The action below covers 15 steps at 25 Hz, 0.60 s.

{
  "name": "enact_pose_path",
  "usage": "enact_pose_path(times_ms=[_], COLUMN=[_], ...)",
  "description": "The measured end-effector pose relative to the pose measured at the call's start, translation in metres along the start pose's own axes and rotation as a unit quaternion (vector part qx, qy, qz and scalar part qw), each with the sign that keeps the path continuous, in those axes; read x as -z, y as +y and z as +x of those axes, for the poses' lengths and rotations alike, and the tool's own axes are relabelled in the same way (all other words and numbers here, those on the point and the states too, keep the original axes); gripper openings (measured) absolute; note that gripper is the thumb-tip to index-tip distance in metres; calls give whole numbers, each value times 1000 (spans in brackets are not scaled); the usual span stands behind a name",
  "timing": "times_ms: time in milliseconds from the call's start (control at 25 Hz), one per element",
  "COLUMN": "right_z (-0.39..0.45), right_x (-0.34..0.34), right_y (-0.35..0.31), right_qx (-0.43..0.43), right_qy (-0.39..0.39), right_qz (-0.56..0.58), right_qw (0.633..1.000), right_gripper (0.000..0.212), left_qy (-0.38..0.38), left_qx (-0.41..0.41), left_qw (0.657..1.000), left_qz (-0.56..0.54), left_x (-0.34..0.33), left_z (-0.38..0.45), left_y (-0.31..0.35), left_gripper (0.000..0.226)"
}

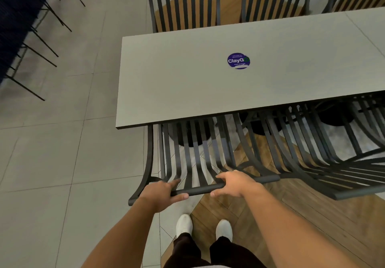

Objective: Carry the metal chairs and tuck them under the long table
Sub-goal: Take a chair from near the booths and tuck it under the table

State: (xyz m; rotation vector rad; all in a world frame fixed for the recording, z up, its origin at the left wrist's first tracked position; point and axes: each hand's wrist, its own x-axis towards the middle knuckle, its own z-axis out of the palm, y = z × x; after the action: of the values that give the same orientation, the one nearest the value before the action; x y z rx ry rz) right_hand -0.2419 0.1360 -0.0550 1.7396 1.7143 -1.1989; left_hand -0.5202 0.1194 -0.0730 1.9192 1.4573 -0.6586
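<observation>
I have both arms stretched forward and down, forearms bare. My left hand (pixel 161 192) curls over the chair's top rail (pixel 198 190), index finger extended. My right hand (pixel 234 183) grips it too, fingers (pixel 220 177) wrapped over, thumb beneath.

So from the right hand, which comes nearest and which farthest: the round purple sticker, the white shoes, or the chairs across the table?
1. White shoes, just below the right hand.
2. Purple sticker, on the tabletop ahead.
3. Chairs across the table, on its far side.

Table (pixel 187 84) hides the chair (pixel 195 155) seat; sticker (pixel 238 60) small print unreadable
</observation>
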Motion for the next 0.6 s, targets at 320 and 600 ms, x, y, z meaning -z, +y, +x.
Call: enact_pose_path(times_ms=[320,600], right_z=[-44,-102], right_x=[4,-12], right_y=[46,149], right_qx=[-91,-150], right_qy=[223,272], right_qz=[102,123], right_qw=[965,943], right_gripper=[48,43], left_qy=[72,105], left_qx=[-97,-161], left_qw=[992,976], left_qz=[33,97], left_x=[46,64], left_z=[31,43], left_y=[78,204], left_gripper=[47,42])
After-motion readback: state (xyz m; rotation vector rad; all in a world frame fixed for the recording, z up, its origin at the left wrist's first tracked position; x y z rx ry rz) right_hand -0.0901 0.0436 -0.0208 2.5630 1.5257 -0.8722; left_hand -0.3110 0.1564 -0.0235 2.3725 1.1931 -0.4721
